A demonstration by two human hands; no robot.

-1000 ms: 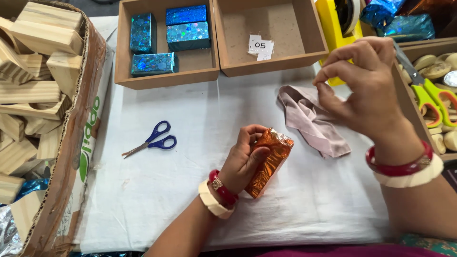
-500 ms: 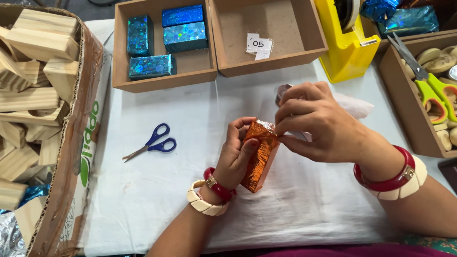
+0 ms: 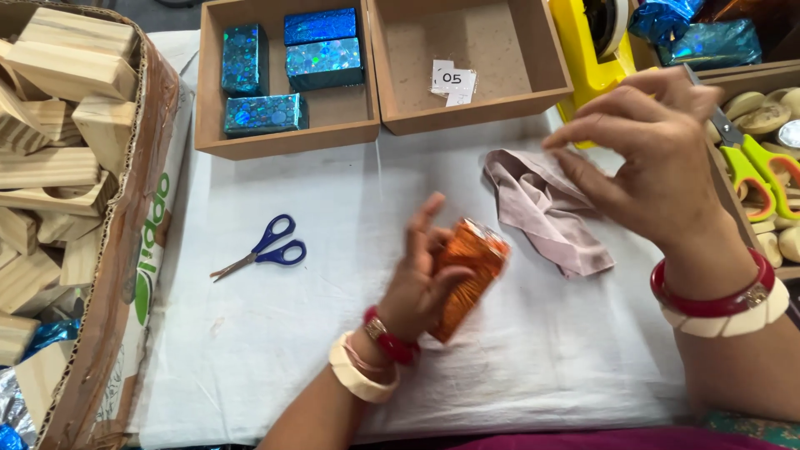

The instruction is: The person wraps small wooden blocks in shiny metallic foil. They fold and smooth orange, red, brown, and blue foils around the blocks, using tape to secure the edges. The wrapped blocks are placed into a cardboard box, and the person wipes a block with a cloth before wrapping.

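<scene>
Orange-foiled block (image 3: 465, 279) is gripped in the left hand (image 3: 421, 283) above the white cloth (image 3: 333, 333), thumb and lower fingers closed on it, forefinger raised. The right hand (image 3: 658, 158) is held open and empty above a crumpled pinkish rag (image 3: 546, 212), fingers spread, touching nothing.

One pair of blue scissors (image 3: 265, 250) is seen lying left of the block. Two brown trays are set at the far edge: four blue-foiled blocks (image 3: 287, 71) are counted in the left tray (image 3: 208, 100), and one small paper slip (image 3: 450, 82) in the right tray (image 3: 533, 58). One yellow tape dispenser (image 3: 587, 50) is placed beside them. One pair of green scissors (image 3: 762, 171) is seen at the right edge. A carton (image 3: 137, 250) of bare wooden blocks (image 3: 62, 108) is kept at the left; these are too many to be counted.

Half a second ago the right hand was pressed against the top of the block; it is now lifted away to the right, and the rag is uncovered.
</scene>
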